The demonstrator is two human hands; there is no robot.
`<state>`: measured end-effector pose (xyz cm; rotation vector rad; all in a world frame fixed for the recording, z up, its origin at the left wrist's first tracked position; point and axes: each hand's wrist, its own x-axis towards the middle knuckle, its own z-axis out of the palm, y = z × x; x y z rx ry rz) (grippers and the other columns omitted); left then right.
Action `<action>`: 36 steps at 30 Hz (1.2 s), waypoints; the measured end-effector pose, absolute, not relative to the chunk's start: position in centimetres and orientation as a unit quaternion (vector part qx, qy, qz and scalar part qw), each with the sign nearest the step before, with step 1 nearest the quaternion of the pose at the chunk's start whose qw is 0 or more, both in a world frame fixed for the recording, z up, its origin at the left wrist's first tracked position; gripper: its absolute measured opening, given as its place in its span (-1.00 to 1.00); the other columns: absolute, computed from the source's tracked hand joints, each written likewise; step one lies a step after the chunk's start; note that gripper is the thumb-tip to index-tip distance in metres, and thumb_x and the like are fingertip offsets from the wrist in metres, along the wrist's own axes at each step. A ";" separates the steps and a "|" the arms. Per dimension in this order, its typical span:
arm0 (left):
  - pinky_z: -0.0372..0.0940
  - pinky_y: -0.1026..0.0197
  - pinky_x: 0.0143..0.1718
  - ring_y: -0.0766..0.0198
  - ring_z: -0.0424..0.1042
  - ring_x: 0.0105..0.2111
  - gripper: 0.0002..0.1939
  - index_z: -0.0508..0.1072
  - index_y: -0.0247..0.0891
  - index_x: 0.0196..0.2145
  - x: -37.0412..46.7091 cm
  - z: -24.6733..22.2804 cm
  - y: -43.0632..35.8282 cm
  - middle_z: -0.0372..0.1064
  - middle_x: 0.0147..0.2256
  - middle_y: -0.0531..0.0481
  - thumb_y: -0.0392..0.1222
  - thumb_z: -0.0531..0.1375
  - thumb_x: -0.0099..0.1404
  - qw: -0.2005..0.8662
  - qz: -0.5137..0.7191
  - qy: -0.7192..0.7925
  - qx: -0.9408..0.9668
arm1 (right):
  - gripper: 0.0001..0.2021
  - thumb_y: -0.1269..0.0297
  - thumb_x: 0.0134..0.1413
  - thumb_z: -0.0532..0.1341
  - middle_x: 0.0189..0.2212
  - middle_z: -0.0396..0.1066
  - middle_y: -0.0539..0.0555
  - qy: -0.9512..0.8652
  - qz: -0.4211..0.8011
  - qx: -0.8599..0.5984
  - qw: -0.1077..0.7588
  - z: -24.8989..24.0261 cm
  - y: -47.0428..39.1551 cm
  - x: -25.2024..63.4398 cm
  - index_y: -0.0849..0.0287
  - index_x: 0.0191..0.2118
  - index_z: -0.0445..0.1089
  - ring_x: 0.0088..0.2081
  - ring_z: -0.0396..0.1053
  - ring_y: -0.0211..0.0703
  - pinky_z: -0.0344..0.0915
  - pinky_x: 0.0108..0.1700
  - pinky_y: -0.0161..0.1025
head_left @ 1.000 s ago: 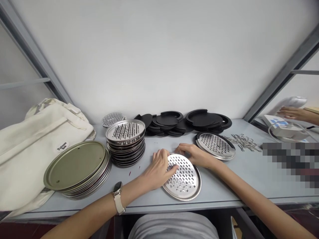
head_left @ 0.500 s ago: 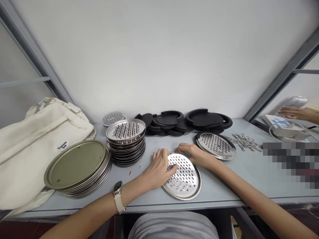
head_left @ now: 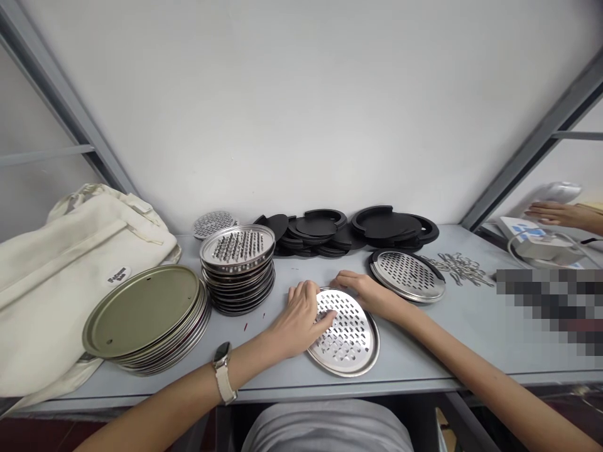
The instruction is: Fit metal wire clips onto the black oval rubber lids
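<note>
A round metal grater plate [head_left: 346, 336] with a raised rim lies near the table's front edge. My left hand [head_left: 301, 323] is closed on its left side, thumb over the perforated face and fingers at the far left rim. At the plate's far right rim rests my right hand [head_left: 360, 290], its fingers bent and partly hidden behind the hand; what they hold, if anything, cannot be seen. Right of it lies another grater plate [head_left: 409, 276] with a black rim piece. A tall stack of grater plates [head_left: 238, 248] stands to the left.
Green-topped plates [head_left: 146, 311] are stacked at left by a cream bag [head_left: 80, 270]. Black rings and discs [head_left: 320, 226] lie along the wall. Small metal hooks [head_left: 459, 269] are piled at right. Another person's hand [head_left: 551, 213] is beyond the frame post, near a white box [head_left: 527, 229].
</note>
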<state>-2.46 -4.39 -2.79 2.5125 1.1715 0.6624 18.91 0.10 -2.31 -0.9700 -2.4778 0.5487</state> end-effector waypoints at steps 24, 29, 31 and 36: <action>0.13 0.05 -0.12 0.15 0.18 -0.21 -0.74 0.10 -0.25 -0.22 -2.5 -2.8 -4.4 0.13 -0.22 -0.06 -0.01 0.03 0.33 0.145 0.227 0.407 0.872 | -0.83 0.30 0.06 0.23 -0.37 0.28 0.03 -0.886 0.227 -0.341 0.215 -1.6 -0.2 19.0 0.20 -0.21 0.33 -0.37 0.25 -0.23 0.23 -0.29 -0.31; 0.11 0.02 -0.09 0.13 0.17 -0.19 -0.75 0.10 -0.25 -0.21 -2.5 -2.8 -4.4 0.14 -0.21 -0.08 -0.02 0.02 0.34 0.143 0.224 0.401 0.877 | -0.83 0.28 0.09 0.21 -0.37 0.28 0.04 -0.884 0.231 -0.343 0.218 -1.8 -0.1 19.0 0.20 -0.20 0.35 -0.37 0.25 -0.24 0.23 -0.30 -0.31; 0.10 0.01 -0.08 0.12 0.17 -0.18 -0.75 0.10 -0.25 -0.20 -2.5 -2.8 -4.4 0.14 -0.20 -0.08 -0.02 0.01 0.34 0.145 0.222 0.403 0.876 | -0.85 0.29 0.10 0.20 -0.38 0.30 0.04 -0.884 0.228 -0.344 0.219 -1.8 -0.1 18.9 0.21 -0.22 0.35 -0.37 0.26 -0.24 0.23 -0.30 -0.31; 0.10 0.00 -0.06 0.12 0.17 -0.17 -0.76 0.10 -0.25 -0.21 -2.5 -2.7 -4.4 0.14 -0.20 -0.08 -0.04 0.02 0.34 0.147 0.227 0.403 0.874 | -0.89 0.30 0.13 0.17 -0.38 0.35 0.05 -0.881 0.227 -0.350 0.224 -1.8 -0.2 18.9 0.22 -0.26 0.36 -0.37 0.29 -0.23 0.25 -0.30 -0.30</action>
